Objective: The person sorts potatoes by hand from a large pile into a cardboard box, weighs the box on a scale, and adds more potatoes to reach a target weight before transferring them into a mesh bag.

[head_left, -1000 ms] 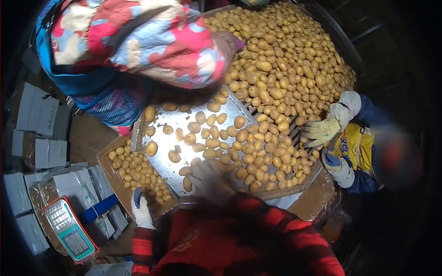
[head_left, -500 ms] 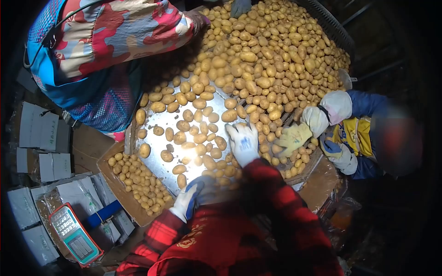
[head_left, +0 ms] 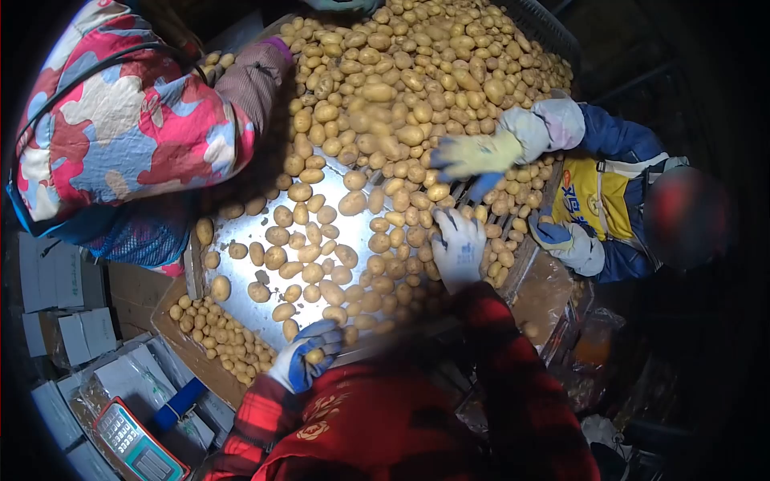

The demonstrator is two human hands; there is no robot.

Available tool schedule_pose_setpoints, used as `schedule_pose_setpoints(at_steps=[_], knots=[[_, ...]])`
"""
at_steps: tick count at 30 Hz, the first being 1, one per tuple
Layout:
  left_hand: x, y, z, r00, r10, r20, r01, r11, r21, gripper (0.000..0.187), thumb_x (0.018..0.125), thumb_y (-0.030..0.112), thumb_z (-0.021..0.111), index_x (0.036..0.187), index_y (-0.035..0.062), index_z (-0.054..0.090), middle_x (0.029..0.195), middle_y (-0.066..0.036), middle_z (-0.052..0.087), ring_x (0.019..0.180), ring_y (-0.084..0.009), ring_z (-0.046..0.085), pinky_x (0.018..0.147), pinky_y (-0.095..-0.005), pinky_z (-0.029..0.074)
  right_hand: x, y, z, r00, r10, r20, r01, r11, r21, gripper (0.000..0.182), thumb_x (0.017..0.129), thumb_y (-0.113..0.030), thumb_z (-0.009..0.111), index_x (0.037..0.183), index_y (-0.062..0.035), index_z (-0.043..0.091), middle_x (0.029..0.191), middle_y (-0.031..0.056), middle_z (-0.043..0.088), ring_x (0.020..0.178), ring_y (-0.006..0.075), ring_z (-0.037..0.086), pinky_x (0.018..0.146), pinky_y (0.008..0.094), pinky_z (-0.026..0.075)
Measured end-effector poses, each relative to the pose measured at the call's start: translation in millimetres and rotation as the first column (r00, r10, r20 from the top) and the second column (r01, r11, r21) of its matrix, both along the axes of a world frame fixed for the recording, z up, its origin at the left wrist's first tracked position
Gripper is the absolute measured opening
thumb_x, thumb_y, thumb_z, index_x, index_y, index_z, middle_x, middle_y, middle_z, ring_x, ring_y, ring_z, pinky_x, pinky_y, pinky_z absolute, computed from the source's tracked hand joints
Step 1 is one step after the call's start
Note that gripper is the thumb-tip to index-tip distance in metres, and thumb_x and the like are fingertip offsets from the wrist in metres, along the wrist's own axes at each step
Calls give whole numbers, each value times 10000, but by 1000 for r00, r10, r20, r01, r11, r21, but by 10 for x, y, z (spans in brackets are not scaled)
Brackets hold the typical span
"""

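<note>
My left hand (head_left: 306,357), in a white and blue glove, is at the near edge of the metal sorting surface (head_left: 249,303). Its fingers are curled around a small potato (head_left: 315,357). My right hand (head_left: 459,248), in a white glove, lies over the potatoes at the right side of the surface, back up and fingers apart. Nothing shows in its grasp, though the palm is hidden. Loose potatoes (head_left: 309,252) are scattered on the metal between my hands.
A large potato heap (head_left: 449,64) fills the far side. Across from my right hand, a co-worker's gloved hand (head_left: 473,156) reaches over it. Another person's patterned sleeve (head_left: 120,120) is at left. Near left are a box of small potatoes (head_left: 220,333) and a scale (head_left: 136,441).
My right hand has moved right, onto the potatoes near the slats. A potato now shows in my left hand. The right co-worker's hand has reached farther over the heap. The view has shifted.
</note>
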State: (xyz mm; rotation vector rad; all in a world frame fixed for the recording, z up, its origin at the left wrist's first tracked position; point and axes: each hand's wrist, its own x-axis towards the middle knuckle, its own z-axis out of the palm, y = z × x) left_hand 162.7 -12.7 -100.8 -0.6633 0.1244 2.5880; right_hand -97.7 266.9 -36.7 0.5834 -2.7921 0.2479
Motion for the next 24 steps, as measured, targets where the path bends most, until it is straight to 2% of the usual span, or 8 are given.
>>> schedule_pose_setpoints(at_steps=[3,4,9,11,15,20,23,24], knots=[[97,-114,-41,999,-2,46,6,996,-94,459,1011,41,532,1468,17,495,1295,-144,642,1090,-258,667,901,-334,573,94,-116,-220,937,55,344,-163,942,294,441,808,-180,733,1245,-176,676,1294,66,627,1236,289,564,1140,570,335],[79,-124,-20,998,-14,57,21,992,-122,469,996,34,545,1464,17,501,1275,-137,648,1074,-254,666,886,-333,572,130,-3,-482,904,420,80,-424,856,296,479,787,-187,736,1260,-191,663,1294,65,606,1248,321,542,1117,589,344],[68,-224,250,995,-63,77,77,979,-190,510,940,33,589,1445,19,520,1189,-108,667,982,-225,658,819,-314,554,-37,157,-205,998,68,12,-69,977,201,518,779,-214,736,1285,-176,636,1291,95,579,1228,350,530,1090,537,390],[113,-270,280,995,-63,76,78,974,-212,515,937,43,592,1446,15,521,1175,-102,669,970,-215,653,804,-306,547,267,29,5,998,39,53,-45,992,117,528,776,-230,741,1289,-169,631,1298,102,570,1229,358,525,1085,516,397],[154,-279,255,994,-52,96,77,960,-270,506,939,36,587,1441,4,525,1159,-92,668,953,-213,652,794,-304,548,931,-380,-500,893,366,261,-409,903,132,500,836,-305,713,1330,-262,651,1433,101,549,1392,407,423,1168,610,295],[191,-260,279,991,-14,132,58,940,-336,475,945,18,576,1418,-1,546,1150,-100,668,935,-225,658,800,-314,559,186,-540,-319,961,220,169,-264,911,318,428,848,-309,686,1273,-255,688,1441,96,561,1416,378,412,1166,584,285],[279,-269,260,991,1,133,47,932,-358,469,929,-11,576,1397,-5,559,1144,-114,676,964,-241,671,839,-336,576,250,-139,-100,991,121,-52,-119,992,48,410,810,-283,690,1209,-192,684,1291,91,617,1276,325,521,1129,553,323],[334,-272,163,992,-1,124,46,930,-365,471,925,-14,578,1396,-7,559,1143,-117,679,967,-244,675,845,-339,578,409,-61,-20,988,136,78,-141,988,59,391,786,-220,709,1174,-181,685,1313,82,604,1279,300,522,1128,558,331]])
